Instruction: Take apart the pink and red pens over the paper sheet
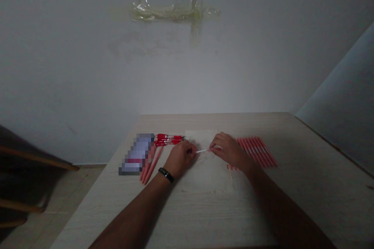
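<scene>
A pale plaster wall (187, 70) with a cross of yellowed tape residue (175, 13) rises behind a light wood-grain surface (304, 206). A white sheet of paper (210, 181) lies on the surface. Left of the sheet sit a pixelated, unreadable packet (136, 154), about three loose pink pen barrels (151, 165), and a bundle of perhaps five red pens (169, 139), their exact number hard to make out. Right of the sheet, about a dozen red-and-white striped tubes (257, 151) lie fanned, partly hidden by the right hand (229, 149). Over the sheet, the right grip pinches one thin white rod (202, 150), probably a pen refill. The rod's other end meets the curled left hand (180, 158), where a small red piece shows; whether that grip is clenched on it is hidden. One black wristband (166, 174) circles the left wrist.
</scene>
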Motion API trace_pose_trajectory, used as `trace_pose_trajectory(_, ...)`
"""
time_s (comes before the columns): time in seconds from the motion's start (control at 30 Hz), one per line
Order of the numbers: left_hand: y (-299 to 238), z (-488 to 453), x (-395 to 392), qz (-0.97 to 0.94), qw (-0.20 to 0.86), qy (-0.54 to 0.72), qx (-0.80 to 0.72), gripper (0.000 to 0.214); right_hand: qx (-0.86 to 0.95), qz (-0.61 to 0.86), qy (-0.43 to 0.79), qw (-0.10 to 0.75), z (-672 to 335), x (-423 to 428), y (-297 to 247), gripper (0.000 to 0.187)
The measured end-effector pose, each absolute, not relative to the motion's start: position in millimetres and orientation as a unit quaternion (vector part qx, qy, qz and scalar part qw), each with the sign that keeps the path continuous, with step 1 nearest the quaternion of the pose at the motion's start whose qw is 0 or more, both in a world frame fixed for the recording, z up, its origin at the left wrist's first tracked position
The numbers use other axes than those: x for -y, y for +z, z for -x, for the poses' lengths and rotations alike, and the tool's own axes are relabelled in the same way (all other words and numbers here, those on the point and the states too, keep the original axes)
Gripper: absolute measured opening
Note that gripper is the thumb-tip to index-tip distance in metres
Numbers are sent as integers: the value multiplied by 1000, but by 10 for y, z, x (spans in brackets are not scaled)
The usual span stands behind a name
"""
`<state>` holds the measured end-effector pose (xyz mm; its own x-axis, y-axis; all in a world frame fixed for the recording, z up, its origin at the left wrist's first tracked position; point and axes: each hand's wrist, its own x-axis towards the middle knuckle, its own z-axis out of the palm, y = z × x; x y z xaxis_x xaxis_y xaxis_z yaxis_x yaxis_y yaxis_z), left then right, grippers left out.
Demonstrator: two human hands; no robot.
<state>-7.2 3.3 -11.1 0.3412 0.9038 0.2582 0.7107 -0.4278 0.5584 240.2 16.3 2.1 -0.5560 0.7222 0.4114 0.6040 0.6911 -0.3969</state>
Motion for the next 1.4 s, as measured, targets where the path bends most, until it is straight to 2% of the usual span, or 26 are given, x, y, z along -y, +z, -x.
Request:
trace_pose_trajectory(0.37,-49,80,-18,-795,176,260,-518,15,882,406,79,224,-2567,-235,18,7)
trace_pose_trajectory(0.8,-69,68,-9,-792,184,269,-515,15,880,425,104,183,-2573,-205,6,9)
trace_pose_trajectory(1.4,-69,58,4,-810,194,261,-487,14,875,436,119,175,-2594,-224,4,7)
